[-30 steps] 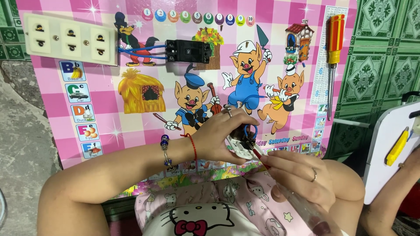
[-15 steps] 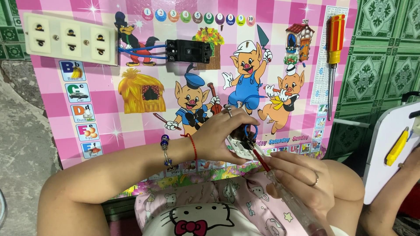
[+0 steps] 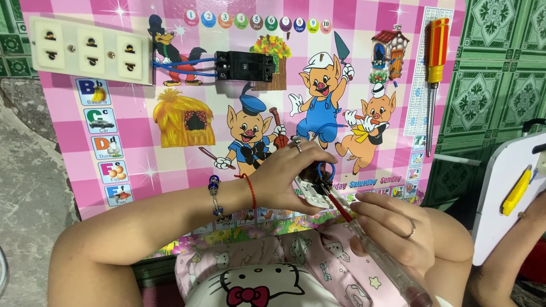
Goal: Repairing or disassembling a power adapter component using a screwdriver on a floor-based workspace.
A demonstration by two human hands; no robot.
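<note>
View from above a person's two bare hands working over a pink checked cartoon mat (image 3: pixel 170 148). The left hand (image 3: pixel 287 176), with one ring and two bracelets on that wrist, curls its fingers around one small white socket (image 3: pixel 314 192), thumb underneath, holding it just above the mat's lower edge. Blue wires (image 3: pixel 325 169) rise from the socket's top. The right hand (image 3: pixel 392 233), wearing one ring, wraps its fingers tightly around the clear handle of one screwdriver (image 3: pixel 364 236), whose red-sleeved tip touches the socket. On the mat lie one cream outlet strip (image 3: pixel 91 50) with three outlets at top left, one black breaker (image 3: pixel 244 65) just right of it joined by red and blue wires, and one second screwdriver (image 3: pixel 435 74) with a red and orange handle at top right. The mat shows three cartoon pigs, one wolf and one straw hut. At the far right, another person's hand (image 3: pixel 532 213) touches one white board (image 3: pixel 506 193) bearing one yellow tool (image 3: pixel 516 190).
</note>
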